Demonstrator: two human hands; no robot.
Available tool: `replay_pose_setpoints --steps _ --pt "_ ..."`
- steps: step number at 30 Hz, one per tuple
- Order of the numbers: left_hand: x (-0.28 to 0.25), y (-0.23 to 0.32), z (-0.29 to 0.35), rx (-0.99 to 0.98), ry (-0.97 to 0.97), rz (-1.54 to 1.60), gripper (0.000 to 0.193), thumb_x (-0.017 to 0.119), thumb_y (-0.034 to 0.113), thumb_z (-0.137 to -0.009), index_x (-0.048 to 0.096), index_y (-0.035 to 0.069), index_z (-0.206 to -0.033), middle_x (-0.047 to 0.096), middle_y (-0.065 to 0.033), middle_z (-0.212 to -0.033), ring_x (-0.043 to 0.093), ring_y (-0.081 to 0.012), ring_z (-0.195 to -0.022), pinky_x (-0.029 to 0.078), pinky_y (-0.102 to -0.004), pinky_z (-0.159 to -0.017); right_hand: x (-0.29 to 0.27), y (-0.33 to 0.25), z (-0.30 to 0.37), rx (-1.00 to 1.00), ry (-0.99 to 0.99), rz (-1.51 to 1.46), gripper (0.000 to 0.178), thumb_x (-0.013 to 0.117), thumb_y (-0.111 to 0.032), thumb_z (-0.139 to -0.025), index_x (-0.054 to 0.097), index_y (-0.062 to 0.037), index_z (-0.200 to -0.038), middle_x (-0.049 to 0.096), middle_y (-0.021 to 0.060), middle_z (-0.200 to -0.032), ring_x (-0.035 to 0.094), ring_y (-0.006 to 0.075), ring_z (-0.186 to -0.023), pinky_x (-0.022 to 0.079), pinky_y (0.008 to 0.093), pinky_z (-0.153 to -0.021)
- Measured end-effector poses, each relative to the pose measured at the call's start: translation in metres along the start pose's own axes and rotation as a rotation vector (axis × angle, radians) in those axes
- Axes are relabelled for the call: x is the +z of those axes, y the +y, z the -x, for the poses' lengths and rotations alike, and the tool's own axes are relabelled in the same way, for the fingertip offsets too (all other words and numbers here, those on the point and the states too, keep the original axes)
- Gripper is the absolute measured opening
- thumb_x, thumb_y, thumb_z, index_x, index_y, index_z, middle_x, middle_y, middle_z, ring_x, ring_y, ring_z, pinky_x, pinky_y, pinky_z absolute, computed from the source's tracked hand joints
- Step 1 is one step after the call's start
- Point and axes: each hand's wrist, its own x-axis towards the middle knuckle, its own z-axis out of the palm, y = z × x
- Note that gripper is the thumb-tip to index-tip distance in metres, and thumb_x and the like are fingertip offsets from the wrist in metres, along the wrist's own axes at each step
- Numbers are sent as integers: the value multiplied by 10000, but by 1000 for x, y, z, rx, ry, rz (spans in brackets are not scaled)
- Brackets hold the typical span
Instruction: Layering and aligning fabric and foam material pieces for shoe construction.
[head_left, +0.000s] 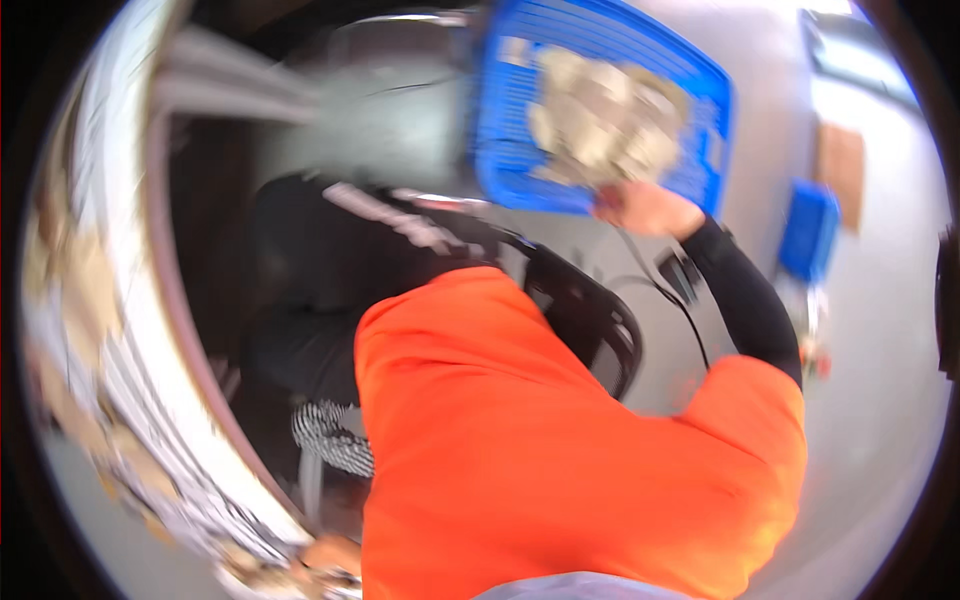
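The right hand [650,208] is at the blue basket [503,130], grip too blurred to tell — level handling suits its pale pieces [600,112].

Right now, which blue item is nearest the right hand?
The large blue basket of pale pieces: the right hand is at its rim. The smaller blue object is farther right.

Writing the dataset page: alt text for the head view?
Right hand at the near edge of a blue basket of blurred pale items. The wearer's orange top fills the lower middle; a cluttered table curves down the left.
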Motion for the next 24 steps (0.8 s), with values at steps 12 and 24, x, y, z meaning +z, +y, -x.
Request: replay_pose_setpoints --steps 12,24 --pt "343 271 -215 213 1906 2025 439 657 41 -994 506 68 -1406 638 -51 -1194 635 -179 -1196 561 -393 -996 22 -65 -288 -657 -1408 1514 452 670 -435 -968 719 8 -1045 748 186 -934 732 358 -816 594 515 -776" --pt "323 279 -275 259 2257 2416 380 613 197 -1053 636 -49 -1342 735 -63 -1117 676 -85 -868 549 -210 -777 36 -113 -396 -527 -1693 1564 433 635 -414 -993 689 -4 -1120 739 168 -1002 726 316 -881 600 483 -780"
